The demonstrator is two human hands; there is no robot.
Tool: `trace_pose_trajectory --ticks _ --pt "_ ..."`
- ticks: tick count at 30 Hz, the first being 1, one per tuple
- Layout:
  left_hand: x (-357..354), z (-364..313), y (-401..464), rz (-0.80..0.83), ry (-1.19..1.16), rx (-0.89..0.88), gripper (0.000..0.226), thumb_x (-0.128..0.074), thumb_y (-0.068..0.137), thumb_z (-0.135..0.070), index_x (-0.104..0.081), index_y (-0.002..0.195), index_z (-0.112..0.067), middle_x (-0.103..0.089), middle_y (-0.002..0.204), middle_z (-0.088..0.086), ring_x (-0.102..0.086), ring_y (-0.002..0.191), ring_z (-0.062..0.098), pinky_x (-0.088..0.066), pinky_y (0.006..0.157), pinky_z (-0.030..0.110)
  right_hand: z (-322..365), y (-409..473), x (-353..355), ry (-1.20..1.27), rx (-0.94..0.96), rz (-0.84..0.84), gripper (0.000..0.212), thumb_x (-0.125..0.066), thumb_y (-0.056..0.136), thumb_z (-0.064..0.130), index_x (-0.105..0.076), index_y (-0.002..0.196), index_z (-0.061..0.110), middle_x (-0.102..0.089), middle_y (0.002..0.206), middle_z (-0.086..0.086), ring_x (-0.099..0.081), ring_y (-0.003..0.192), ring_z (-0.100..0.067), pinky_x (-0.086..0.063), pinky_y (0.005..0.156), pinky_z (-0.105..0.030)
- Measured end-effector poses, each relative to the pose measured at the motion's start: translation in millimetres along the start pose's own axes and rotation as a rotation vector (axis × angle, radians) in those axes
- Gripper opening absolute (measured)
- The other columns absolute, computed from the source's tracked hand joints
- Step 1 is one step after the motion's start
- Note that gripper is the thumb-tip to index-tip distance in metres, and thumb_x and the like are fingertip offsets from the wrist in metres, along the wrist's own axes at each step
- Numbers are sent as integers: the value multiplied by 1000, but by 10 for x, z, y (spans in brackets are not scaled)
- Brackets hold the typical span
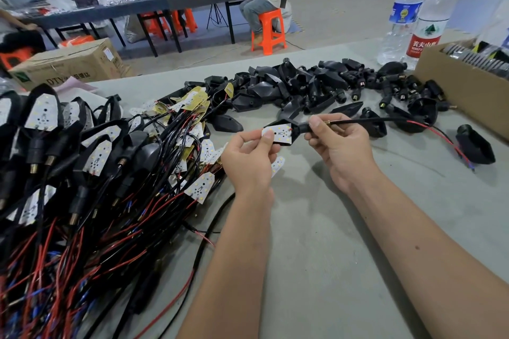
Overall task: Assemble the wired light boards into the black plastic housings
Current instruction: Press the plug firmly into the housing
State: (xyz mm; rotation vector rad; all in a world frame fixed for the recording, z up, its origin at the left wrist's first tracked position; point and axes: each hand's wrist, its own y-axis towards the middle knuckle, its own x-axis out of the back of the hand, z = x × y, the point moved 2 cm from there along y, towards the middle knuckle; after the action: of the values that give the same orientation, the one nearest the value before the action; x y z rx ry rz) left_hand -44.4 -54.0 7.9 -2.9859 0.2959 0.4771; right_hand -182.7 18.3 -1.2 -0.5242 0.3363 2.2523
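A white light board (281,132) with small LEDs lies in the mouth of a black plastic housing (298,129), held above the table. My left hand (249,158) pinches the board's left end with thumb and fingers. My right hand (334,146) grips the housing's stem, from which a black sleeved cable (366,120) with red wire runs off right. Several empty black housings (311,85) are heaped at the table's far side. Loose wired boards (192,103) lie left of centre. Assembled units (55,146) with red and black wires fill the left.
Two water bottles (418,14) stand at the far right beside a cardboard box (457,91) of parts. One lone housing (475,147) lies at the right. Bare grey table (330,256) shows between my forearms. People sit at another table behind.
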Motion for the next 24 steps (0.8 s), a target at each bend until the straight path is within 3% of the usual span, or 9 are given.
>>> trace_pose_trajectory --ticks 4,17,20,24 --pt "-66 51 -60 -41 -102 98 10 -75 90 -1 -68 92 -8 -68 65 0 -65 54 4 -44 48 14 -5 10 -1 3 7 -23 7 -78 89 9 -72 91 11 -70 69 1 -68 62 -11 -57 65 -19" --pt "-61 84 -45 -147 -125 78 12 -75 90 -2 -68 90 -11 -69 72 3 -68 56 5 -45 47 15 -39 10 5 -94 24 -90 8 -76 92 9 -69 90 7 -69 65 0 -66 60 -10 -55 61 -19" --pt "-37 80 -45 -177 103 -61 14 -80 87 -10 -69 86 -18 -73 75 -1 -68 61 5 -49 54 20 -36 15 17 -78 1 -83 6 -76 92 9 -71 90 7 -69 66 -1 -65 59 -10 -55 62 -18" --pt "20 15 -52 -234 527 -290 26 -90 76 -26 -66 86 -29 -68 92 2 -62 78 16 -51 76 31 -38 37 50 -52 -21 -78 10 -77 92 13 -71 86 7 -67 65 -2 -63 56 -10 -54 60 -18"
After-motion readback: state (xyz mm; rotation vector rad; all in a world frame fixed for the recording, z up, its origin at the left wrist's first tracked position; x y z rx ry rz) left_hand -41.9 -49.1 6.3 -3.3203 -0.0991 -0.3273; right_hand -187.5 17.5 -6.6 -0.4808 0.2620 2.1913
